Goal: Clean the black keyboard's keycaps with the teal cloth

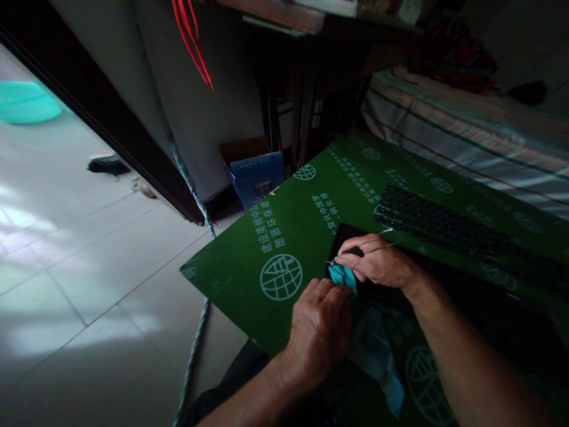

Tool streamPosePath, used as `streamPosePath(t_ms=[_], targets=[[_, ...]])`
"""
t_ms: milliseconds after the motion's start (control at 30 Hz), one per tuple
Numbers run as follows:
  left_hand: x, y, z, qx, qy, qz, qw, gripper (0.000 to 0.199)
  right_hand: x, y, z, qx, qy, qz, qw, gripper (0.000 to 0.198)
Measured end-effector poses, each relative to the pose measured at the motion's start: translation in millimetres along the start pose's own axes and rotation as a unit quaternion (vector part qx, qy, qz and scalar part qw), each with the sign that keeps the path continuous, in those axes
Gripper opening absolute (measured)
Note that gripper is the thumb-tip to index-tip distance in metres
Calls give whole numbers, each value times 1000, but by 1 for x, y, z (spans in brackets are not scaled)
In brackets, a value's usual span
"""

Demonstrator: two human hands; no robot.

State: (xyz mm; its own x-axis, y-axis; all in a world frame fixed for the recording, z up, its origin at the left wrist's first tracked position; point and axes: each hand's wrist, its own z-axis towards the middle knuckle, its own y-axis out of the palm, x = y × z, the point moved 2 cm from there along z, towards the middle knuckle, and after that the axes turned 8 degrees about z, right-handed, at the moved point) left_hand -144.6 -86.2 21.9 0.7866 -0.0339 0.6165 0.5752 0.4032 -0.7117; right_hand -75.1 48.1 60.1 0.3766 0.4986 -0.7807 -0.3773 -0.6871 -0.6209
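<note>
My left hand is closed, pinching a teal cloth whose loose end trails down over the board. Close beside it, my right hand is closed around a small black piece, its fingertips at the cloth's upper edge. Two thin metal wires stick out behind the right fingers; what they belong to is hidden in the hand. Under both hands lies a flat black panel, partly covered by the right forearm. Behind it, a black keyboard with rows of keys stretches to the right.
The work lies on a green board printed with pale logos and characters. A blue box stands past its far left edge. A bed borders the right rear, and a dark table stands behind. A twisted cord hangs at left.
</note>
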Motion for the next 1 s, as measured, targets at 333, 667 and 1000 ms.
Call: streamPosePath(t_ms=[333, 667, 1000], targets=[[-1, 1, 0, 12, 2, -11, 1000, 16, 14, 7, -15, 48, -58, -23, 997, 21], [2, 1, 6, 10, 8, -14, 1000, 17, 14, 11, -23, 95, 19, 42, 994, 21], [5, 4, 1, -24, 4, -14, 1000, 18, 20, 10, -32, 88, 54, 86, 991, 23]])
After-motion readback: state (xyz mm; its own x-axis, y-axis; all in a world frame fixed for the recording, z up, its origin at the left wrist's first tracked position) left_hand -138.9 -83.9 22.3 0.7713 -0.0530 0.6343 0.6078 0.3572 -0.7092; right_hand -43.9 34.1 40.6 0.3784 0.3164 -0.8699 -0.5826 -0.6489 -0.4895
